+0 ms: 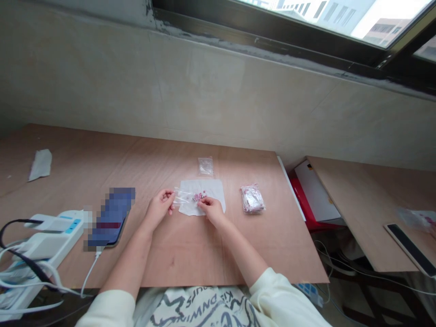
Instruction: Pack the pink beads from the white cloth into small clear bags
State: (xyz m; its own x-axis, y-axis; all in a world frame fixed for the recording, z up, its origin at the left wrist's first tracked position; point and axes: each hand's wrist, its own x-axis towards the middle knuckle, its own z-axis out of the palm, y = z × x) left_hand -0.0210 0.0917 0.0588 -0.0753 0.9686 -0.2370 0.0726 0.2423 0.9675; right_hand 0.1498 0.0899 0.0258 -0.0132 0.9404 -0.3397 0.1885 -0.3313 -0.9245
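Note:
My left hand (163, 203) pinches the left end of a small clear plastic bag (183, 196). The bag reaches over the left part of a white sheet (215, 185) on the table. Small pink and red pieces (198, 196) lie by the bag's right end, over the middle of the sheet; their exact kind is too small to tell. My right hand (211, 210) is closed at these pieces, thumb and finger together, and what sits between the fingertips is hidden. Behind the sheet lies a flat clear packet (205, 166).
Right of the sheet sits a stack of clear bags with pink contents (252, 199). At left are a phone (112, 218) on a charging cable and a white power strip (57, 236) with several cables. A white paper scrap (40, 164) lies far left. A second table (361, 195) stands right, across a gap.

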